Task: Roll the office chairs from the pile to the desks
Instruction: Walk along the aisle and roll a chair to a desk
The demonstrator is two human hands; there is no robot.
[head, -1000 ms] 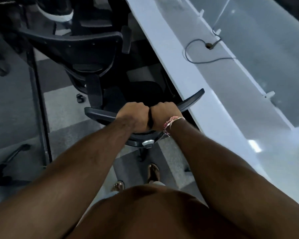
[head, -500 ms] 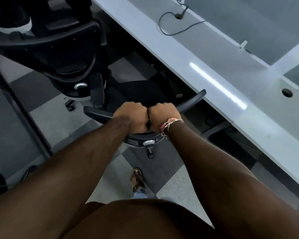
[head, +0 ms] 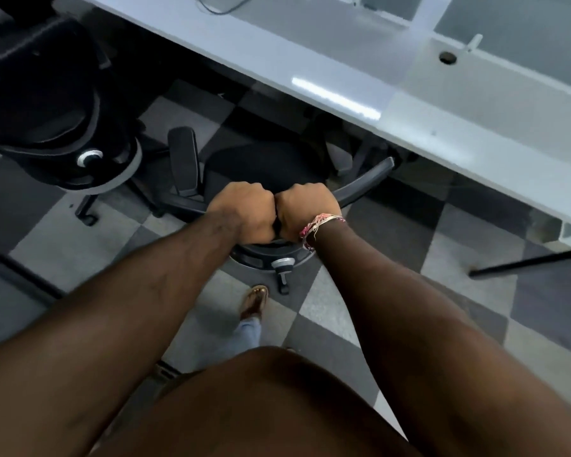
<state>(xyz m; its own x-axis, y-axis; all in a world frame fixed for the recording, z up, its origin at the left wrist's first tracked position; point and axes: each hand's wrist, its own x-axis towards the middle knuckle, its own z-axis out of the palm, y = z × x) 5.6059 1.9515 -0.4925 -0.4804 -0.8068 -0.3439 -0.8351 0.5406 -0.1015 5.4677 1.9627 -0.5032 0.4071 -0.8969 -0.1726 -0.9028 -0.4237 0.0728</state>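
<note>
Two fists, left hand [head: 244, 209] & right hand [head: 305, 209], gripping black mesh-back office chair [head: 264, 169]; seat nosing under long white desk [head: 343, 77] at 1 o'clock. Approx. placed; another black chair [head: 47, 94] at 10 o'clock.

The chair [head: 261, 166] near the hands is showing a black seat and black arm pads, with a small silver knob [head: 282, 262] under its back. The other chair [head: 56, 103] on the left is looking black too, with a white ring low down. The floor [head: 393, 258] is showing a check pattern of light grey and dark grey squares, the worktop [head: 277, 54] is looking pale grey-white, and a pink and cream thread band [head: 317, 224] is sitting on one wrist.
</note>
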